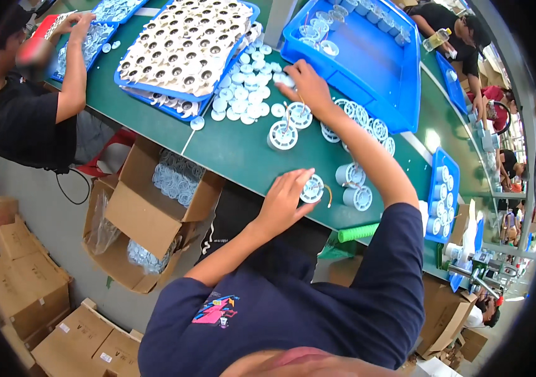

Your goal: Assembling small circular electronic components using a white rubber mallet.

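Note:
My left hand [282, 202] grips a round, pale blue plastic motor housing [312, 188] at the near table edge, its slotted face and a thin wire showing. My right hand [306, 88] reaches across to a spread of pale plastic discs [243, 91], and its thumb and fingers close around one disc [284, 80] at the right side of the pile. Between my hands stand two wired housings [282, 135]. By my right forearm are two more wired housings [357, 197], lying on their sides, with several slotted round pieces [359, 116] beyond.
Blue trays [183, 94] stacked with white parts stand at the far left. A large blue bin [368, 91] holds housings at the far right. A smaller blue tray [434, 188] and a green tube [357, 233] are at right. Cartons [145, 213] sit below the table; co-workers occupy both sides.

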Available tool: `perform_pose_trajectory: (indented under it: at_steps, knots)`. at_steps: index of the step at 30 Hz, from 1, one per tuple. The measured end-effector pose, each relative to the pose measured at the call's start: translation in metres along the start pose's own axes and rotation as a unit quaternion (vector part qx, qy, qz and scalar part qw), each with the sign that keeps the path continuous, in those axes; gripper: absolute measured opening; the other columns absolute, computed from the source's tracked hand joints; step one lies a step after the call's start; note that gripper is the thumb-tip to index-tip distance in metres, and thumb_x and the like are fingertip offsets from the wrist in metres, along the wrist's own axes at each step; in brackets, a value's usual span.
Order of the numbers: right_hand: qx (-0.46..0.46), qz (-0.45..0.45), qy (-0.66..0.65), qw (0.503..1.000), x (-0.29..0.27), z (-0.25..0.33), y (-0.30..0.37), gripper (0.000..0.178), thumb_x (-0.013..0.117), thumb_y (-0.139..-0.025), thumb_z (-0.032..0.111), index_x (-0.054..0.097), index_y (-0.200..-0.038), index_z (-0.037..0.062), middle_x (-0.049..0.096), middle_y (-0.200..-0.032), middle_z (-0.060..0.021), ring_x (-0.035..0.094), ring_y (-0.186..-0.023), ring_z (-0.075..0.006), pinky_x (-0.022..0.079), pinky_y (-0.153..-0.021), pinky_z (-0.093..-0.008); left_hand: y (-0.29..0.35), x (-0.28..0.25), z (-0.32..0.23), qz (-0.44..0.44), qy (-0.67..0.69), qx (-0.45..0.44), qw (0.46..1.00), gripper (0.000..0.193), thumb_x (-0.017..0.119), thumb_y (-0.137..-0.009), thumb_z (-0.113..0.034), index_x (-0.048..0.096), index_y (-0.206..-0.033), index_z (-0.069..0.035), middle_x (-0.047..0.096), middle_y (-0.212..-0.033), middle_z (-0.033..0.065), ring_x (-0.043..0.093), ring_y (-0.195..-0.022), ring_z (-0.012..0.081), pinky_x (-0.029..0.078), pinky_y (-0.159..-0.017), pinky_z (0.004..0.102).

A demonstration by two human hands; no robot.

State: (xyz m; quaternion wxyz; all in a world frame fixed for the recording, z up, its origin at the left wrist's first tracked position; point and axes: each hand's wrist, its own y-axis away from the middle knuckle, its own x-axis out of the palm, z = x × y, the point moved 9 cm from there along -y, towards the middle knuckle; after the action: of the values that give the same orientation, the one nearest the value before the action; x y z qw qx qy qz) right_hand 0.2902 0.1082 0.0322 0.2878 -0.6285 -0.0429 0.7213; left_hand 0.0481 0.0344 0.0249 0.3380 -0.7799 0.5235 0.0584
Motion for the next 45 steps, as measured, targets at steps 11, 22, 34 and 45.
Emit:
perform_pose_trajectory:
  at_steps: [11,22,34,45]
  knots:
    - [0.012,-0.036,0.027,0.999,-0.006,-0.024,0.004,0.021,0.065,-0.097,0.024,0.063,-0.098,0.0033,0.069,-0.09,-0.0172,0.07,-0.08,-0.0395,0.058,-0.071,-0.0502,-0.003,-0.02,0.014,-0.027,-0.01,-0.063,0.998,0.077,0.084,-0.083,-0.02,0.045,-0.147,-0.001,0.058,-0.135,0.0226,0.057,-0.122,0.0416,0.045,-0.105,0.0471]
    - [0.364,-0.234,-0.752,0.497,-0.092,-0.064,0.111,0.02,0.077,-0.095,0.02,0.063,-0.095,0.0055,0.063,-0.088,-0.0066,0.056,-0.067,-0.0111,0.029,-0.039,-0.0214,-0.015,-0.022,0.023,-0.02,0.086,-0.103,0.991,0.049,0.072,-0.095,-0.02,0.058,-0.137,0.001,0.06,-0.132,0.0158,0.06,-0.121,0.0279,0.046,-0.106,0.0366]
    - [0.232,-0.346,-0.904,0.098,-0.092,0.002,0.197,0.033,0.05,-0.104,0.026,0.053,-0.111,-0.0068,0.061,-0.108,-0.0203,0.062,-0.105,-0.0384,0.047,-0.054,-0.0307,-0.031,-0.005,0.051,0.145,0.261,-0.218,0.929,0.016,0.073,-0.097,-0.009,0.073,-0.11,0.0,0.072,-0.099,0.002,0.064,-0.091,0.0078,0.051,-0.083,0.0232]
    - [0.163,-0.316,-0.921,0.157,-0.099,0.042,0.162,0.024,0.071,-0.094,0.0,0.058,-0.113,-0.0045,0.059,-0.11,-0.0186,0.054,-0.095,-0.0217,0.044,-0.063,-0.0267,-0.036,-0.006,0.066,0.098,0.263,-0.279,0.918,0.019,0.075,-0.097,-0.015,0.074,-0.104,0.002,0.071,-0.089,-0.0008,0.06,-0.079,0.004,0.049,-0.073,0.0219]
